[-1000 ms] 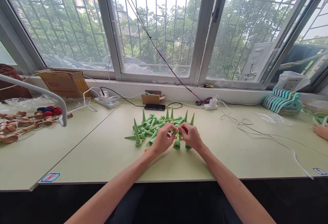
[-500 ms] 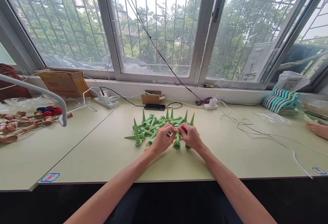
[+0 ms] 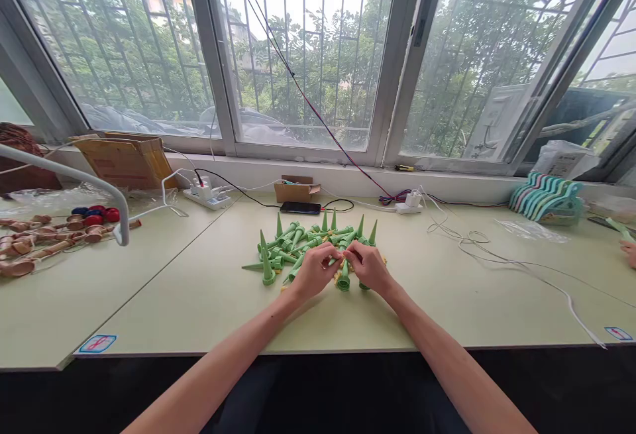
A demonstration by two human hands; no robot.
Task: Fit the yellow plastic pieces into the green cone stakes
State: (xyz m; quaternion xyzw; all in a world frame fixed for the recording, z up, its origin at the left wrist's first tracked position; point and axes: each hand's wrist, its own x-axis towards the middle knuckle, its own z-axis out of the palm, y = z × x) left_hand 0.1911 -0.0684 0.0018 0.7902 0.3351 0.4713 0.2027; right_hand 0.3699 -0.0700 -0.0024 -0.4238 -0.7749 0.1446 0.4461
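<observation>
My left hand (image 3: 317, 270) and my right hand (image 3: 370, 265) meet fingertip to fingertip over a pile of green plastic spikes (image 3: 294, 232). My left fingers are closed, with green plastic of a spike showing between thumb and forefinger. The fingers of my right hand pinch at the same spot; what they grip is too small and hidden to make out. Below the fingertips a hollow green spike (image 3: 342, 281) lies with its round open end toward me. Another spike (image 3: 267, 263) stands upright on its collar at the left. Small yellow pieces (image 3: 284, 289) are scattered among the spikes.
Behind the pile lie a phone (image 3: 301, 207) and a small open cardboard box (image 3: 295, 190). Wooden toys (image 3: 54, 245) lie at the left, near a white metal bar (image 3: 99, 179). Cables (image 3: 497, 258) and teal hangers (image 3: 546, 199) are at the right, with another person's hand (image 3: 630, 252).
My hands stay in almost the same place, with only slight finger movement at the fingertips. At the right edge, the other person's hand has shifted and a green piece shows beside it.
</observation>
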